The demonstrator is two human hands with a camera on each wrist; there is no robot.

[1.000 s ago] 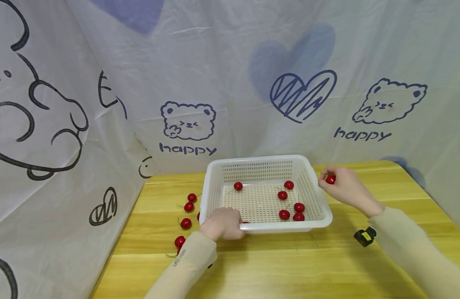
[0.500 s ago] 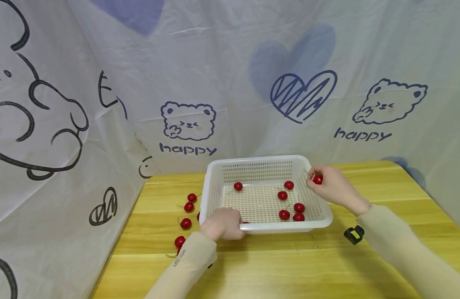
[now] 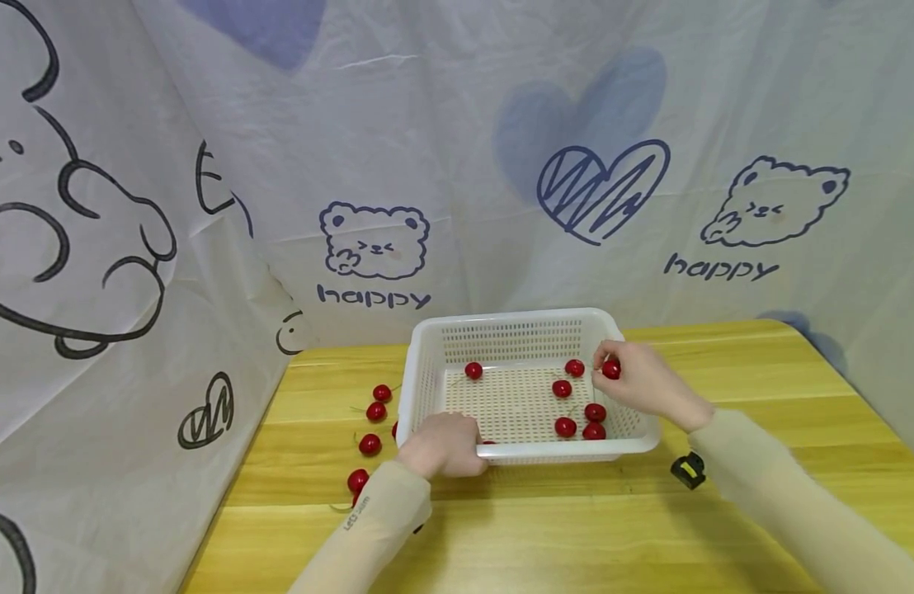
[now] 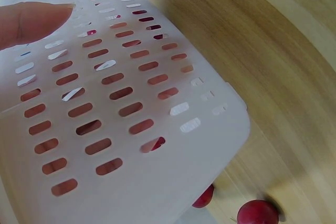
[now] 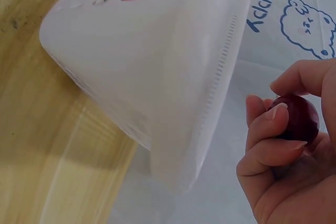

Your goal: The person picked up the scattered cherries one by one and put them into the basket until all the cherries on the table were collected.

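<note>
A white perforated plastic basket [image 3: 516, 320] stands on the wooden table with several red cherries [image 3: 562, 388] on its floor. My left hand [image 3: 444, 445] grips the basket's near rim towards its left corner; in the left wrist view its thumb [image 4: 37, 22] lies against the slotted wall. Over the basket's right side, my right hand [image 3: 646, 381] holds one cherry [image 5: 298, 119] between curled fingers and thumb. One more cherry in the basket is mostly hidden behind the near rim beside my left hand.
Several stemmed cherries [image 3: 369, 444] lie on the wooden table [image 3: 561, 536] left of the basket, some partly hidden by my left sleeve and the basket. A white printed cloth [image 3: 472, 165] hangs close behind the basket and along the left side.
My right hand has moved left with its cherry, from outside the basket's right rim to above the inside. The left hand and the basket have stayed put.
</note>
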